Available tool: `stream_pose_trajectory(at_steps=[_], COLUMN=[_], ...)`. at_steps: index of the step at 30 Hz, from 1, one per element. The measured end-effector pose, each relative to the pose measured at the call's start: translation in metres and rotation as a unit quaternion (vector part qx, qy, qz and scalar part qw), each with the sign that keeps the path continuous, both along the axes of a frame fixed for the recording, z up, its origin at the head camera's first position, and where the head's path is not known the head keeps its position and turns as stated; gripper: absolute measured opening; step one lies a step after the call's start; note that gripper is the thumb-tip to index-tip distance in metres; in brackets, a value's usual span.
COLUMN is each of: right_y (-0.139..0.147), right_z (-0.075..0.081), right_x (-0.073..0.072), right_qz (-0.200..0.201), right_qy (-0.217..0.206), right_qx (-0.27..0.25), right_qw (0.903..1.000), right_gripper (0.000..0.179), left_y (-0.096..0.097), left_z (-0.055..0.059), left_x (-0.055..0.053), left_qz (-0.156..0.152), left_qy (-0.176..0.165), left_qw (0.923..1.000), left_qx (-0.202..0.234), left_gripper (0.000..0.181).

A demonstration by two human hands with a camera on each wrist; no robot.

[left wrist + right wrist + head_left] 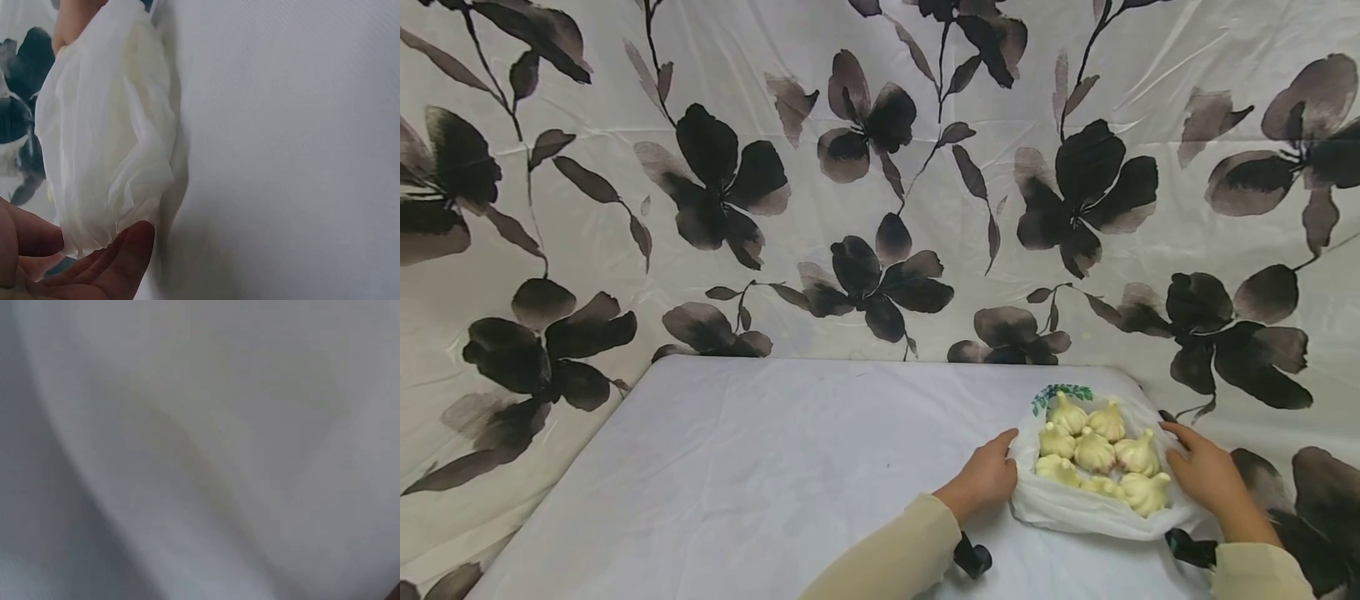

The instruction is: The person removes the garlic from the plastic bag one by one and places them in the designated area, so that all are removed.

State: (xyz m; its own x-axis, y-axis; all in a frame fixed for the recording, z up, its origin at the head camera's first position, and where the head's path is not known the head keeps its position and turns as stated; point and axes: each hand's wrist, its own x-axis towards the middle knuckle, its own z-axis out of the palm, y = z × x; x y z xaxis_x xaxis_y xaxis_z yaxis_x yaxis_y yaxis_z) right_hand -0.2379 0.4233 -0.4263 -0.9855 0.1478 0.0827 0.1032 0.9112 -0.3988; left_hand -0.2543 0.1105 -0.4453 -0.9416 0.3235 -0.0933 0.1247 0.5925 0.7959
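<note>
A white plastic bag [1075,515] with its mouth folded wide sits at the right side of the table, with several pale garlic bulbs [1093,452] in it. My left hand [988,477] holds the bag's left side; in the left wrist view, the thumb and fingers of the left hand [94,272] pinch the gathered plastic bag [106,137]. On the opposite side, my right hand [1208,473] grips the bag's right edge. The right wrist view is filled by the blurred white bag [219,444], and the right fingers are hidden there.
The table [737,483] has a white cover and stretches away to the left. Behind it hangs a floral-printed sheet [805,200]. Black wrist straps show at the left wrist [973,557] and the right wrist [1191,550].
</note>
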Motion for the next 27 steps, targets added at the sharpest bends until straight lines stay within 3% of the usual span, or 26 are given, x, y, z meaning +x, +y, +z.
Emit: stream_pose_trajectory(at_steps=[9,17,27], right_y=[-0.023,-0.042,-0.069], right_z=[0.003,-0.008,-0.012], right_x=[-0.003,-0.003,-0.007], right_qz=[0.000,0.029,0.051], right_qy=[-0.041,-0.019,-0.017], right_qx=[-0.048,-0.060,-0.085], right_qw=[0.9980,0.9976,0.9949], right_gripper=[0.052,0.051,0.050], left_y=[-0.027,-0.050,-0.078], left_z=[-0.008,-0.013,-0.016], left_x=[-0.002,-0.001,-0.004], left_qz=[0.026,0.038,0.059], left_qy=[0.001,-0.003,-0.004], left_qw=[0.9987,0.9956,0.9942], left_qx=[0.045,0.085,0.090], left_gripper=[0.048,0.048,0.047])
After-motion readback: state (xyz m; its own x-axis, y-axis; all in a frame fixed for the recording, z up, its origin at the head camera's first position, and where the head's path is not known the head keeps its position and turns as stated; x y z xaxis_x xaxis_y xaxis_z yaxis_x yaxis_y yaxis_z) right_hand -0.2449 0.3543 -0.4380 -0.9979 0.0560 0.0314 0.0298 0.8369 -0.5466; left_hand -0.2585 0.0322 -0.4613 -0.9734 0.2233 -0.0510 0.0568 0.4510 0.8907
